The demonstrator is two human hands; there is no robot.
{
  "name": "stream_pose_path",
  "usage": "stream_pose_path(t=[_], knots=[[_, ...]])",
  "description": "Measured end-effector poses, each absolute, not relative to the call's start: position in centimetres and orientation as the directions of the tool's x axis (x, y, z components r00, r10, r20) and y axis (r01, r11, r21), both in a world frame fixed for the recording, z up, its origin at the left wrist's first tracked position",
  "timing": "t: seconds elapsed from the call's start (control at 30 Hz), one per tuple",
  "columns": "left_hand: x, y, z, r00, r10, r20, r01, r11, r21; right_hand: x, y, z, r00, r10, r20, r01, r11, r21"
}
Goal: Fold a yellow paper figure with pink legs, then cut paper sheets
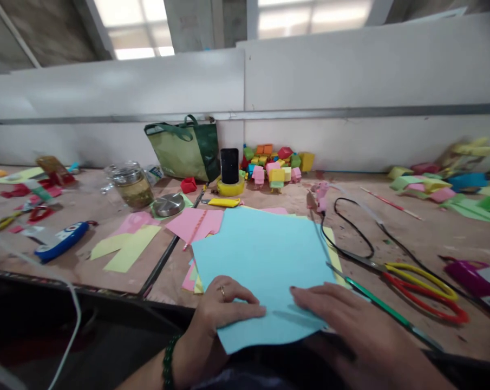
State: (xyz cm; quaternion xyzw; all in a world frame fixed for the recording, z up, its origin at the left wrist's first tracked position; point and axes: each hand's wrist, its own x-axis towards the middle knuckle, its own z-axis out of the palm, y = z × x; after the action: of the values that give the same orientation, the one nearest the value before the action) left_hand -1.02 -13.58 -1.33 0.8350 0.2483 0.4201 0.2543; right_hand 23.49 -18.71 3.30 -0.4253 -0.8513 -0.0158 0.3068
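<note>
Blue sheet: lies on the desk over other coloured paper, its near edge jutting past the desk's front edge.
Weight and stiffness: likely very light and limp, apt to bend where unsupported.
Surface: looks smooth and matt, probably a little slippery over the paper below; it should crease or tear easily.
Hold points: the near edge and side margins seem best, with flat, gentle fingers.
Left hand: thumb laid along the near left part; whether the grip pinches cannot be told, the underside being hidden.
Right hand: fingers extended over the near right part; closure below cannot be told.
Sheet against grip: touches both hands, spans between them and reaches away beyond the fingertips.
</note>
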Motion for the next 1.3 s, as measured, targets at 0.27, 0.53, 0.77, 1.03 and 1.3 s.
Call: stream_pose_path(t=[0.27,0.53,0.77,1.03,1.3], knots=[[-4.1,-14.0,-2.5,0.233,0.958,0.167,0.408,-0.252,0.878,26.2,-13.7,3.9,-0.171,0.983,0.068,0.733,0.173,-0.658],[-6.0,-10.2,-2.7,0.203,0.935,0.289,0.852,-0.315,0.418,23.3,-6.2,-0.4,-0.008,0.994,0.105,0.788,0.071,-0.612],[-6.7,-8.0,-2.3,0.23,0.953,0.195,0.745,-0.302,0.595,22.1,-5.8,-0.5,0.042,0.998,-0.046,0.676,-0.062,-0.734],[-6.6,-6.6,-2.1,0.181,0.983,0.026,0.222,-0.067,0.973,23.3,-6.6,0.7,0.15,0.985,-0.085,0.298,-0.127,-0.946],[-6.1,-4.3,-0.7,0.309,0.946,0.098,0.588,-0.271,0.762,23.6,-7.2,0.9,0.066,0.995,0.081,0.521,0.035,-0.853]])
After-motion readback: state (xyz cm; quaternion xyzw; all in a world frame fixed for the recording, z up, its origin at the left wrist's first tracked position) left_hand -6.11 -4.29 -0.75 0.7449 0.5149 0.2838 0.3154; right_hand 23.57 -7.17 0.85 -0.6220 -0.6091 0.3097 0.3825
